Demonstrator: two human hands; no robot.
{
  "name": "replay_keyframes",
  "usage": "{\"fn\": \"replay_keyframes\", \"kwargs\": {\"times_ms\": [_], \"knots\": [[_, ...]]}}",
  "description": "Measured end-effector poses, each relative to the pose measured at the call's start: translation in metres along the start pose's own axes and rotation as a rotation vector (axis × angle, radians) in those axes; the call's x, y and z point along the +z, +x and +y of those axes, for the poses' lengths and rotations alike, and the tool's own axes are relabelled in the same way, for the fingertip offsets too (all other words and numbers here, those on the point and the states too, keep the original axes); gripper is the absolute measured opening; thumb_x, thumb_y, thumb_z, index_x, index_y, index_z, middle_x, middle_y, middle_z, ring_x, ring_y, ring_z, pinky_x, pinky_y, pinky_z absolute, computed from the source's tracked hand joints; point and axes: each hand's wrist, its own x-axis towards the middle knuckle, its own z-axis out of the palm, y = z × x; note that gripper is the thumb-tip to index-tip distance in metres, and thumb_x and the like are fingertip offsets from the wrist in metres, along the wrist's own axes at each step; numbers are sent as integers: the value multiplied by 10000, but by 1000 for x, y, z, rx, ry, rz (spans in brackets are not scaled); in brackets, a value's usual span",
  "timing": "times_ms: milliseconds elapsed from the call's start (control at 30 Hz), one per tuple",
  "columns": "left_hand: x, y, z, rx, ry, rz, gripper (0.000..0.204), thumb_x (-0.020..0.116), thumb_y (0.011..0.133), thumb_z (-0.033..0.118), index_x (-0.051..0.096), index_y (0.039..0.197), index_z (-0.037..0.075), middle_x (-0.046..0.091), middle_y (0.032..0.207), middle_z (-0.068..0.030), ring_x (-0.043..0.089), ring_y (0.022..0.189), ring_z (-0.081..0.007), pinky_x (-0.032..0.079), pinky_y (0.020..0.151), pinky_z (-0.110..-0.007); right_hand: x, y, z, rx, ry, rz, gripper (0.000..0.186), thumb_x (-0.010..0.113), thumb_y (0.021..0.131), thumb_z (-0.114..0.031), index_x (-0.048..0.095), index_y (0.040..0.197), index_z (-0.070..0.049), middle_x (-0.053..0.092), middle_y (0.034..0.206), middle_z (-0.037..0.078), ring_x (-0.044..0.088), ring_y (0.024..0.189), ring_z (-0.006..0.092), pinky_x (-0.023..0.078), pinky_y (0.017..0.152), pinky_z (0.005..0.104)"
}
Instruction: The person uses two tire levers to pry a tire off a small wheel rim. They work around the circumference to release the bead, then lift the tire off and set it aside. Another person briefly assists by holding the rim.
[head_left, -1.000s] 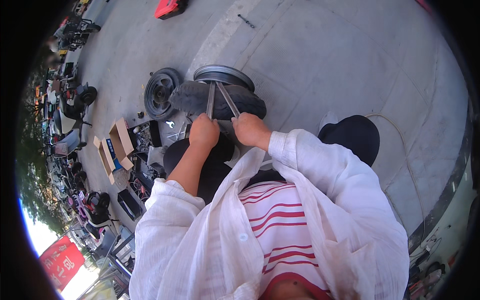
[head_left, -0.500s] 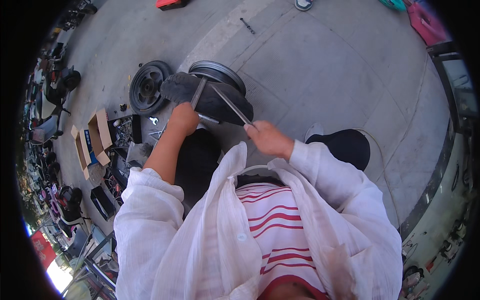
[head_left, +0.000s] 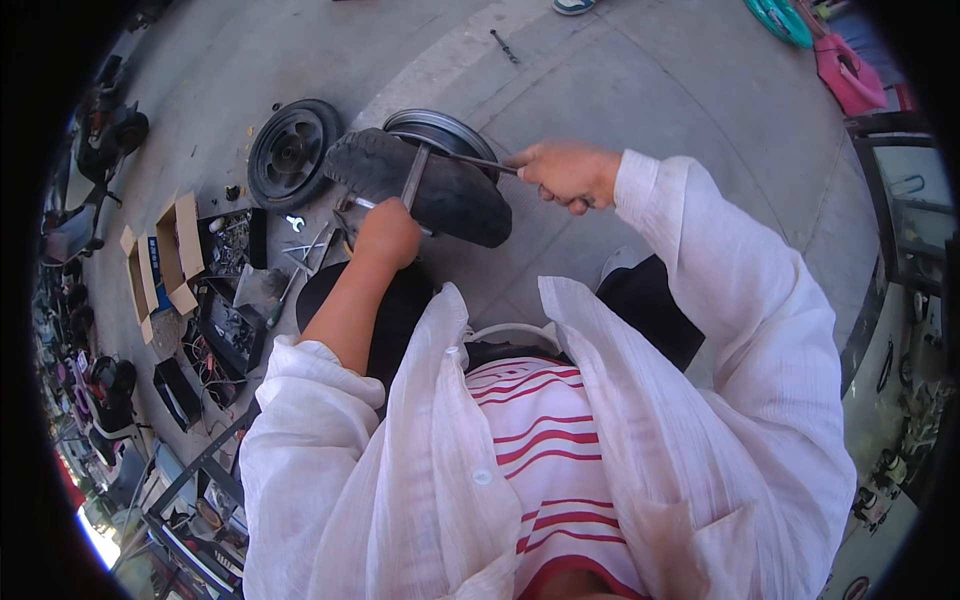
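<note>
A worn black tyre (head_left: 465, 205) leans in front of my knees, with a silver-grey wheel rim (head_left: 450, 127) standing partly out of it on the far side. My left hand (head_left: 390, 233) is closed round a flat metal tyre lever (head_left: 415, 180), which lies across the tyre to the rim's edge. In my right hand (head_left: 570, 176) is the end of a second, thinner tyre lever (head_left: 487, 163). This one runs leftward, almost level, to the rim. Where the lever tips meet the rim is too small to tell.
A black wheel (head_left: 292, 155) lies to the left. Nearer me are a spanner (head_left: 294, 222), an opened cardboard box (head_left: 182, 245) and black trays (head_left: 235, 240) of small parts. Scooters (head_left: 100, 150) line the far left. A pink container (head_left: 848, 75) stands at upper right.
My right hand has swung up and to the right, bringing its lever from a steep slant to nearly level. My left hand keeps its lever, which now stands more upright.
</note>
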Motion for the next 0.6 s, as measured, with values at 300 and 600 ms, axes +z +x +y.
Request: {"fn": "replay_keyframes", "kwargs": {"times_ms": [300, 600], "knots": [[28, 31, 41, 87, -60, -60, 260, 582, 812, 99, 683, 995, -56, 653, 1078, -267, 634, 1042, -384, 513, 880, -421, -18, 53, -70, 342, -571, -94, 242, 481, 874, -133, 642, 958, 27, 561, 654, 67, 502, 473, 186, 387, 417, 327], [9, 40, 67, 261, 56, -141, 263, 646, 747, 77, 720, 984, -9, 662, 1090, -237, 643, 1047, -362, 519, 877, -404, -29, 139, -6, -287, -1655, -537, 76, 685, 650, -62, 700, 711, -20, 693, 716, 93, 660, 663, 258, 498, 604, 371]]}}
